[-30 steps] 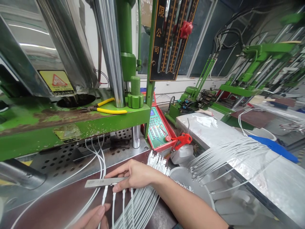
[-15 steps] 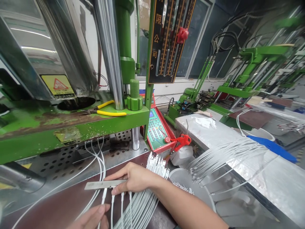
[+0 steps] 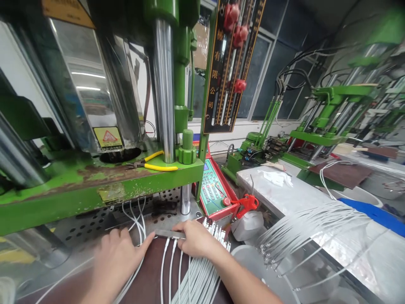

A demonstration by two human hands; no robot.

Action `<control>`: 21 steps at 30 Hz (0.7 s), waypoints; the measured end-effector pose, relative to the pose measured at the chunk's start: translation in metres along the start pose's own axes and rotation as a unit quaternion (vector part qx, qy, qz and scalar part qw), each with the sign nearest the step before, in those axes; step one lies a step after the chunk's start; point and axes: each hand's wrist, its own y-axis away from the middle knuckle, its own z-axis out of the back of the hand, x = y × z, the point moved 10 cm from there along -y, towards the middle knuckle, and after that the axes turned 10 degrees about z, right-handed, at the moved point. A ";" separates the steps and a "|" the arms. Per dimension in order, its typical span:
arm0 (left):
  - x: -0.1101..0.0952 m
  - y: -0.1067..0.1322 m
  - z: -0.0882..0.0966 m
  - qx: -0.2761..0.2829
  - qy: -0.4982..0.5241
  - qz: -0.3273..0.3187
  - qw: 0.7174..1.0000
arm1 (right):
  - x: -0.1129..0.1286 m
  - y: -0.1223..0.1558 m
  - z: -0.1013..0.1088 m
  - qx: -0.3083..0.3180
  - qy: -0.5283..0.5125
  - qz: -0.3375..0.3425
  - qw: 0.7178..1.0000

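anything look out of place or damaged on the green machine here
Yes. The yellow-handled metal pliers lie splayed on the green metal machine ledge, near its dark round hole, an odd spot for a loose tool. The ledge's paint is also worn to brown patches.

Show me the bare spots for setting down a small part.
Free: a strip of brown board between the cables beside the left hand and the ones at the metal bar; also the metal table between the white cloth and the fanned cables. Crowded: the board's right side, under the thick cable bundle by the right hand.
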 end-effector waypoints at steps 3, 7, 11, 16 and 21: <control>0.008 -0.009 -0.009 0.076 0.043 0.046 0.995 | 0.011 0.001 -0.003 0.003 0.069 0.008 0.998; -0.001 0.005 -0.022 0.272 0.241 0.094 0.927 | 0.031 0.002 -0.015 0.024 0.096 0.052 0.994; -0.016 0.017 -0.039 0.339 0.421 0.164 0.825 | 0.052 -0.001 -0.040 0.025 0.088 0.125 0.988; -0.015 0.003 -0.062 0.317 0.542 0.223 0.745 | 0.057 -0.005 -0.067 -0.001 0.078 0.169 0.983; -0.005 -0.001 -0.063 0.300 0.601 0.226 0.705 | 0.055 -0.008 -0.047 -0.020 0.028 0.157 0.987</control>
